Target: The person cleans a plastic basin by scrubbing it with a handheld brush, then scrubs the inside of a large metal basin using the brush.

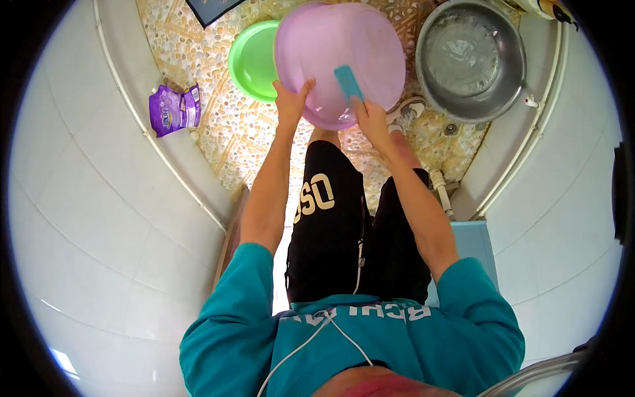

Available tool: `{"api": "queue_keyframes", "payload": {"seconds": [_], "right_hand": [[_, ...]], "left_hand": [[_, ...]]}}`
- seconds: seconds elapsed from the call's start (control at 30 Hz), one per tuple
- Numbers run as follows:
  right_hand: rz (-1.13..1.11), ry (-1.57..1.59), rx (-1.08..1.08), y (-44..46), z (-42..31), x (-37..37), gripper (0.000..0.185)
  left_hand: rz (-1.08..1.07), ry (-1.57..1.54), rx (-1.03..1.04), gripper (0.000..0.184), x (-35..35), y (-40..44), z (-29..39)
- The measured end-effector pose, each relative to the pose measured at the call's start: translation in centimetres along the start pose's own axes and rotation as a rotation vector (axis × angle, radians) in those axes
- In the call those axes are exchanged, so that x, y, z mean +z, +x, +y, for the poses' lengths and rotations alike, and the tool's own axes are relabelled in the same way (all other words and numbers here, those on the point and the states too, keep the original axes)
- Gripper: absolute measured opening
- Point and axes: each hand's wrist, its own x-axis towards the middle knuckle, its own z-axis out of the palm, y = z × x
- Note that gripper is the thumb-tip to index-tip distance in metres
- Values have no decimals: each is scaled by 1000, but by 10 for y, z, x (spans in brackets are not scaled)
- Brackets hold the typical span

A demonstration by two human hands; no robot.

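Observation:
A pink plastic basin (377,46) is tilted up in front of my knees, with its broad face toward me. My left hand (290,102) grips its lower left edge, thumb on the near face and the other fingers partly out of sight. A blue scrubbing brush (345,79) is in my right hand (373,122), its head resting against or just over the pink surface. Whether bristles touch the basin is hidden. Behind the pink basin's left side, a bright green basin (248,59) is partly covered.
To the right, a grey basin (514,69) holds water. A purple pouch (173,111) lies by the left wall. The pebble-patterned floor (228,142) has a small drain (451,129). White pipes (529,135) run along the walls. A dark mat (211,8) shows at the top.

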Motion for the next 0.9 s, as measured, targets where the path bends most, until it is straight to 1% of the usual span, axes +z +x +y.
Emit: {"api": "queue_keyframes", "payload": {"seconds": [0.03, 0.07, 0.13, 0.17, 0.2, 0.23, 0.27, 0.3, 0.4, 0.43, 0.5, 0.57, 0.6, 0.63, 0.7, 0.73, 0.8, 0.83, 0.87, 0.9], "right_hand": [[-21, 100, 62, 7, -9, 0, 50], [-22, 102, 62, 1, -9, 3, 50], [50, 34, 40, -25, -3, 8, 49], [49, 31, 37, -43, 9, 10, 49], [27, 61, 131, -61, 28, 13, 49], [2, 91, 225, -67, 23, 10, 48], [52, 57, 135, -64, 20, 6, 48], [53, 57, 139, -49, 12, 6, 48], [116, 88, 38, 10, 0, 1, 46], [58, 69, 121, 16, -6, -2, 46], [7, 51, 184, 9, -8, 3, 45], [197, -21, -64, -40, 11, 20, 56], [84, 16, 220, -49, 3, 16, 49], [77, 18, 212, -40, -3, 16, 49], [139, -33, 25, -14, -17, 7, 52], [137, -36, 30, -6, -28, 4, 52], [15, 152, 283, 10, -47, 2, 53], [27, 147, 277, -7, -35, 5, 53], [98, 120, 257, -39, -8, 18, 55], [151, 83, 228, -45, 8, 22, 56]], "left_hand": [[-17, 5, -64, 87, -3, 1, 7], [-47, -16, -75, 86, -6, -2, 13], [-64, -14, -52, 86, -6, -4, 11], [-80, -11, -28, 85, -6, -4, 10], [-80, -17, -21, 85, -4, -2, 10], [-64, 9, -5, 84, -2, -1, 9], [-49, 39, 4, 83, -3, -2, 6], [-52, 40, 3, 83, -2, -3, 2], [-37, 7, 12, 83, 1, -1, -5], [-45, 22, -9, 83, -2, -2, -7], [-45, 29, -10, 84, -3, 1, -5], [-40, 51, -25, 84, 1, 0, -6], [-64, 3, 6, 84, 4, -3, -4], [-52, 3, 6, 84, 3, -4, -3], [-36, 40, 29, 81, 6, -6, -2], [-39, 39, 24, 81, 5, -10, -1], [-20, 56, -47, 79, 2, -13, 4], [-26, 48, -38, 79, 6, -17, 8], [-19, -1, -27, 78, 8, -23, 9], [-9, -52, -22, 78, 11, -25, 8]]}}
